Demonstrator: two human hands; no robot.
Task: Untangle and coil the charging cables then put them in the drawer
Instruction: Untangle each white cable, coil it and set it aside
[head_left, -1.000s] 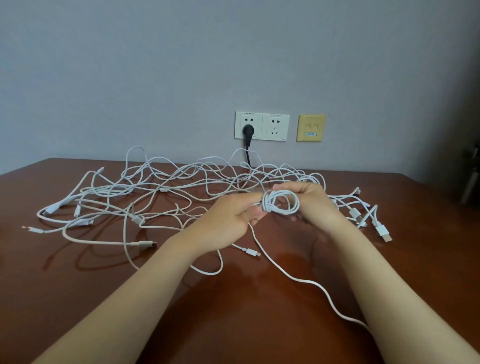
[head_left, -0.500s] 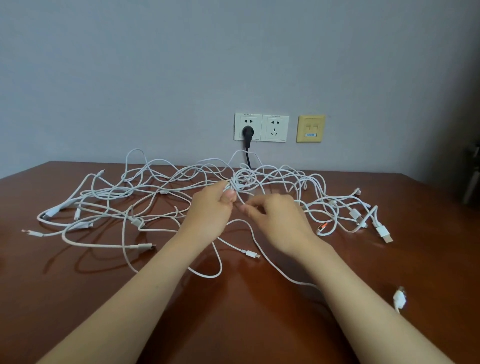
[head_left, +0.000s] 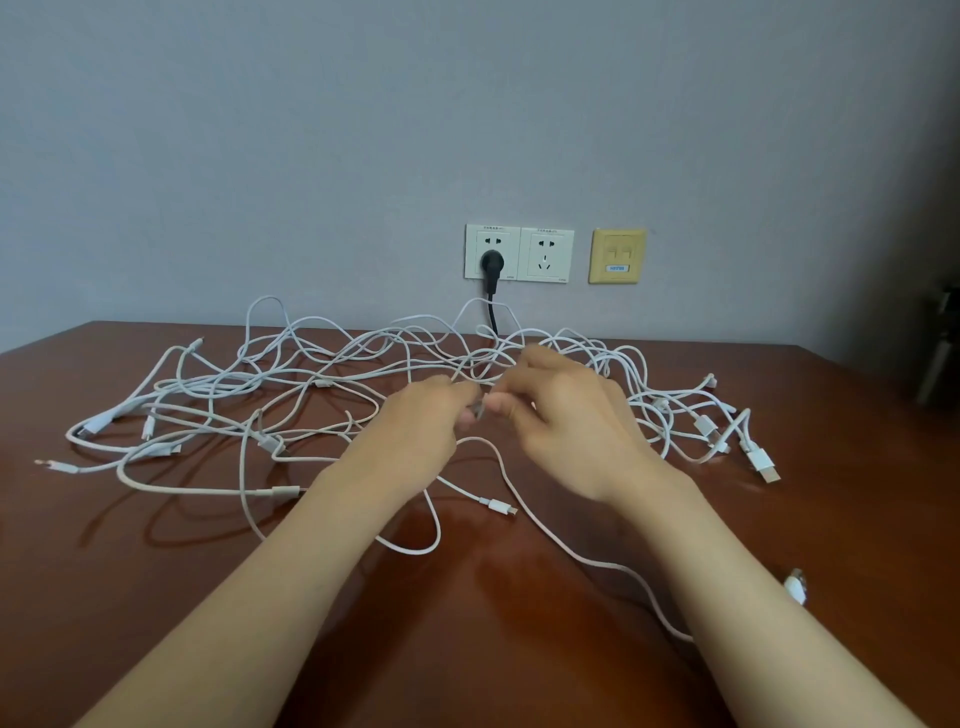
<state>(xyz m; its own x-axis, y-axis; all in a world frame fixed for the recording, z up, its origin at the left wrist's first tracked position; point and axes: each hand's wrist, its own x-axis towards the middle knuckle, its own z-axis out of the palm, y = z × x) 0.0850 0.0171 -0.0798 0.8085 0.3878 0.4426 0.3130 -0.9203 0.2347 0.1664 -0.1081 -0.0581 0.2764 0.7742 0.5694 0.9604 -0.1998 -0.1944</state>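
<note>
The charging cables (head_left: 322, 384) lie as one white tangle across the far half of the table (head_left: 156, 597), with loose ends fanned out at the far left.

Left of centre, the left hand (head_left: 415, 431) hovers over the tangle with its fingers curled, pinching a cable end at the fingertips. A strand (head_left: 602, 564) runs from the hands toward the near right edge; it is probably the cable being worked.

The right hand (head_left: 566, 421) meets the left hand at the same spot. It is motion-blurred. Its fingers look curled, but whether they grip cannot be told.

Procedure, as judged:
1. Hold the free end firmly in one hand.
2. Feed it back through each crossing. Do not pull on the tangle, as tension tightens knots.
3. Coil only once the full length runs free.

At the right, a connector cluster (head_left: 706, 426) and a USB plug (head_left: 763, 465) rest on the table.

The drawer is not in view, and no other container is visible. No cable is stowed yet.
</note>
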